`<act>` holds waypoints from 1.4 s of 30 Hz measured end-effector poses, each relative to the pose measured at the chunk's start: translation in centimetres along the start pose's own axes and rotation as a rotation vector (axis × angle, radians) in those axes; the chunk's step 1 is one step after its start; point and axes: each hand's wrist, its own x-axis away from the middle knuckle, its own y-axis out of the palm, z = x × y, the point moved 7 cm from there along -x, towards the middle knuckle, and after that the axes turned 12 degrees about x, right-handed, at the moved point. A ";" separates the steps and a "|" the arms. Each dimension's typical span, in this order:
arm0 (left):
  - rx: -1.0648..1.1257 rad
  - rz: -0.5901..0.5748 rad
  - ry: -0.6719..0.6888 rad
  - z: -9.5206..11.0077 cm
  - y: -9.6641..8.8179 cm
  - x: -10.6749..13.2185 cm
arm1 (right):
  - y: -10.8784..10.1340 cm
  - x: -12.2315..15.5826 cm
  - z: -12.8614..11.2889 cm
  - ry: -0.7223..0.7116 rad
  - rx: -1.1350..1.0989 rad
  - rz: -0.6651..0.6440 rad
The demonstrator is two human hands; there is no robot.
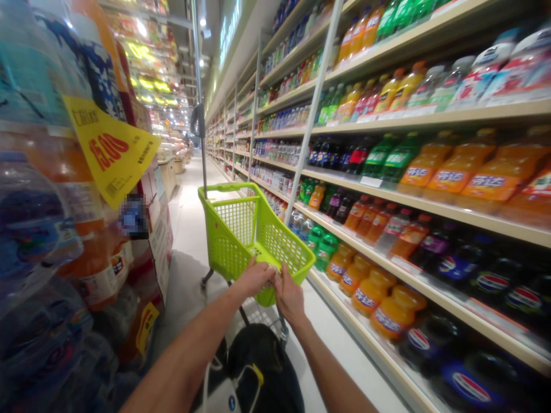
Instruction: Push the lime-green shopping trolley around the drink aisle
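Observation:
In front of me stands a lime-green shopping cart (224, 252) with perforated basket walls and dark legs on casters. My left hand (257, 277) and my right hand (289, 293) come together above or against its near rim. The fingers of both are curled and almost meet, the left palm down, the right seen from its thumb side. Something small and pale shows between the fingertips, too blurred to name. Whether the hands also touch the cart, I cannot tell. A flat lime-green part lies inside the basket just beyond them.
Drink shelves (370, 117) run along the right, full of soda bottles. Stacked shrink-wrapped bottles (34, 212) crowd the left, with a yellow price sign (114, 152) jutting out. A metal pole (198, 86) rises by the cart. The pale-floored aisle (189, 178) runs ahead.

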 end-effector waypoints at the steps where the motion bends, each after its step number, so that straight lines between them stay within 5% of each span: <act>1: -0.014 0.000 0.022 -0.1 -0.2 0.2 | -0.1 0.1 0.1 -0.012 0.002 0.002; 10: 0.007 -0.059 0.012 -1.2 -0.8 0.0 | -1.1 0.2 1.5 -0.051 -0.010 0.097; 22: -0.052 0.003 -0.015 4.7 0.9 -1.2 | 0.7 1.1 6.0 0.056 0.005 0.238; 28: -0.035 0.013 -0.057 7.4 1.0 -2.5 | 0.5 1.0 9.3 0.044 -0.071 0.194; 42: -0.017 -0.002 -0.019 9.2 1.5 -2.9 | -0.6 0.6 12.1 0.005 -0.135 0.114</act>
